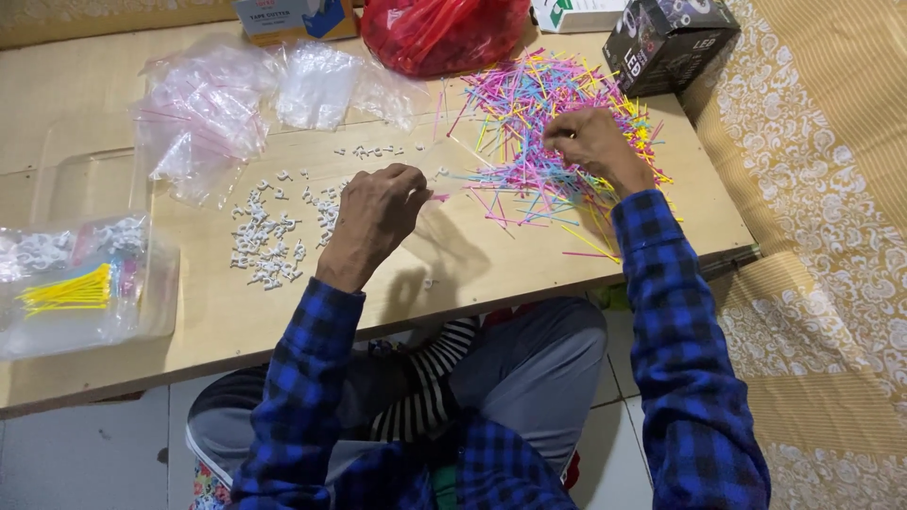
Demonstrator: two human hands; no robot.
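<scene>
Pale wood tabletop (491,274), low, w/ person sitting at its near edge in blue-black check sleeves. Landmark = heap of thin coloured sticks (529,99) (pink, blue, yellow, green) spread over far-right part of tabletop. Right hand (590,144) rests on near-right side of that heap, fingers curled in & pinched down among the sticks; looks closed on some of them, but exactly which can't tell. Left hand (378,212) sits just left & nearer than the heap, knuckles up, fingers bent into loose fist, fingertips pinching a pink stick (437,197) whose tip pokes out toward the heap. Small white plastic pieces (269,241) lie scattered left of the heap, right beside left hand; a thin row of them (373,151) runs further back, between hand & heap's left edge. Clear zip bags (236,99) piled well left of heap, at far side. Clear plastic box (85,283) far left of heap at tabletop's left end, holding yellow sticks (66,291) & more white bits. Red plastic bag (444,28) just behind heap, touching its far-left fringe. Black carton (666,42) just behind-right of heap, at tabletop corner. Patterned mat (822,236) covers floor right of heap, beyond tabletop edge.
</scene>
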